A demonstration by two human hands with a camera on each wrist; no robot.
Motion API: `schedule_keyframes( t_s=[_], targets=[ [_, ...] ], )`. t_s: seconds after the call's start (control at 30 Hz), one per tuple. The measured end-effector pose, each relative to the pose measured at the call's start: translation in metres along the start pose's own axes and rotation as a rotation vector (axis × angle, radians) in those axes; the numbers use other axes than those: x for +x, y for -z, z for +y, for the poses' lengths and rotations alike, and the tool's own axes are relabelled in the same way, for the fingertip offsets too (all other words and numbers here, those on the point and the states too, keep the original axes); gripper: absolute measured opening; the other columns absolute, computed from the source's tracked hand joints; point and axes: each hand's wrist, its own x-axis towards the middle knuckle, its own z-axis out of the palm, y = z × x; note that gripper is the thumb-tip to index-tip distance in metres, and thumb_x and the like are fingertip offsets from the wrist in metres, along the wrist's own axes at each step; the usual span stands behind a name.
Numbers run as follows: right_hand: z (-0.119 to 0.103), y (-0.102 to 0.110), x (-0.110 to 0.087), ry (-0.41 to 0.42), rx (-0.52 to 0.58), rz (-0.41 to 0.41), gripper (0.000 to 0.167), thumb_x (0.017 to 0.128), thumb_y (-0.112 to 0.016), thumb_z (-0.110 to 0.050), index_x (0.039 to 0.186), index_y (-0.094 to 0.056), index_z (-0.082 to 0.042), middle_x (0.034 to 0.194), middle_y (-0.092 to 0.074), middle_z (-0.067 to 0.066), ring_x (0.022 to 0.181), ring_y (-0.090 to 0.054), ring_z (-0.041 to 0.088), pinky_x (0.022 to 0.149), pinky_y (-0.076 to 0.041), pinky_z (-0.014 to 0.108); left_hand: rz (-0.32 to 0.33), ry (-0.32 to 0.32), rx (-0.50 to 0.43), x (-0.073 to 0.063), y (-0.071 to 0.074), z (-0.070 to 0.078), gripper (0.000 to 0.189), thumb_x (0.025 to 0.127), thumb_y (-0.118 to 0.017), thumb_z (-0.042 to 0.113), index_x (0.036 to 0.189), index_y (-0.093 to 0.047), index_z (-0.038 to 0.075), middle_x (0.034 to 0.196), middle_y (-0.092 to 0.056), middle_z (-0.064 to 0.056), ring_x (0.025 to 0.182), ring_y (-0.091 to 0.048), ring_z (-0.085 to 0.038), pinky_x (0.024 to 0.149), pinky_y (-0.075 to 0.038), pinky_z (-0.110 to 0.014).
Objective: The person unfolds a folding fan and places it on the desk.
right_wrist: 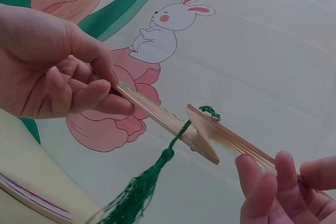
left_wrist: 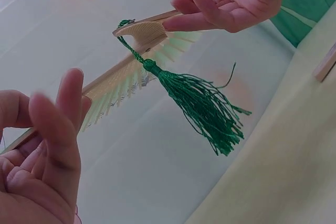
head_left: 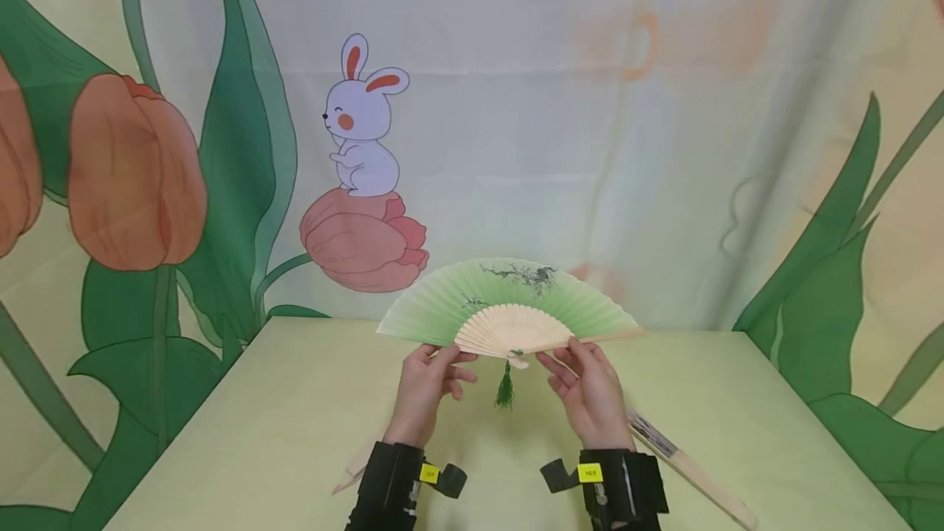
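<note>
A green folding fan [head_left: 546,293], spread wide with dark branch patterns and pale wooden ribs, is held up above the table. My left hand [head_left: 424,392] pinches its left outer rib between thumb and fingers. On the other side, my right hand [head_left: 590,392] pinches the right outer rib. From the pivot end hangs a dark green tassel [left_wrist: 202,108], between the two hands. Both wrist views look at the fan from below, nearly edge-on, with the ribs [right_wrist: 157,115] fanned apart.
On the yellow table [head_left: 295,400], a closed folding fan [head_left: 693,469] lies right of my right wrist. A pale pinkish item [head_left: 354,469] lies by my left wrist, mostly hidden. Behind the table hangs a cloth backdrop [head_left: 509,146] with tulips and a rabbit.
</note>
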Motion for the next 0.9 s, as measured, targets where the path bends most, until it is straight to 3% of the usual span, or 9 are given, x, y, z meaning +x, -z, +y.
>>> schedule_keyframes(
  t_s=[0.13, 0.23, 0.4, 0.57, 0.73, 0.9],
  targets=[
    [0.004, -0.007, 0.007, -0.002, -0.031, 0.011, 0.015, 0.112, -0.049, -0.026, 0.107, -0.047, -0.012, 0.085, -0.066, -0.005, 0.093, -0.075, 0.014, 0.074, -0.052, 0.021, 0.011, 0.018, 0.021, 0.0, 0.007, 0.002, 0.028, 0.107, -0.056, 0.015, 0.126, -0.063, -0.004, 0.1, -0.077, -0.012, 0.066, -0.07, -0.011, 0.049, -0.046, -0.016],
    [0.012, -0.017, 0.015, -0.03, -0.052, -0.004, 0.015, 0.112, -0.051, -0.025, 0.106, -0.047, -0.011, 0.083, -0.067, -0.005, 0.089, -0.076, 0.014, 0.07, -0.05, 0.022, 0.057, 0.041, 0.036, -0.004, 0.019, 0.004, 0.03, 0.108, -0.056, 0.018, 0.127, -0.062, -0.004, 0.102, -0.077, -0.012, 0.067, -0.069, -0.012, 0.049, -0.045, -0.016],
    [0.035, -0.047, 0.031, -0.085, -0.074, -0.059, 0.015, 0.11, -0.053, -0.021, 0.101, -0.049, -0.01, 0.081, -0.069, -0.003, 0.08, -0.076, 0.014, 0.064, -0.05, 0.022, 0.157, 0.084, -0.002, -0.015, 0.052, 0.009, 0.033, 0.11, -0.053, 0.02, 0.132, -0.058, -0.005, 0.105, -0.077, -0.01, 0.069, -0.068, -0.009, 0.051, -0.045, -0.015],
    [0.068, -0.082, 0.046, -0.158, -0.138, -0.155, 0.015, 0.109, -0.055, -0.018, 0.097, -0.052, -0.01, 0.08, -0.068, -0.001, 0.074, -0.075, 0.013, 0.06, -0.05, 0.02, 0.242, 0.127, -0.034, -0.029, 0.093, 0.011, 0.036, 0.112, -0.049, 0.021, 0.139, -0.05, -0.004, 0.101, -0.077, 0.002, 0.073, -0.068, -0.005, 0.055, -0.048, -0.013],
    [0.103, -0.11, 0.06, -0.209, -0.185, -0.234, 0.014, 0.108, -0.057, -0.018, 0.096, -0.054, -0.011, 0.079, -0.067, -0.001, 0.072, -0.073, 0.012, 0.057, -0.048, 0.019, 0.302, 0.187, -0.082, -0.041, 0.125, 0.01, 0.037, 0.113, -0.045, 0.024, 0.141, -0.045, 0.0, 0.099, -0.075, 0.01, 0.079, -0.069, -0.002, 0.061, -0.051, -0.014],
    [0.131, -0.131, 0.07, -0.28, -0.239, -0.297, 0.016, 0.109, -0.056, -0.018, 0.094, -0.055, -0.011, 0.081, -0.066, 0.001, 0.072, -0.071, 0.012, 0.059, -0.047, 0.02, 0.343, 0.279, -0.176, -0.051, 0.152, 0.012, 0.036, 0.114, -0.037, 0.026, 0.144, -0.039, 0.005, 0.097, -0.075, 0.011, 0.084, -0.07, -0.002, 0.07, -0.055, -0.014]
  ],
)
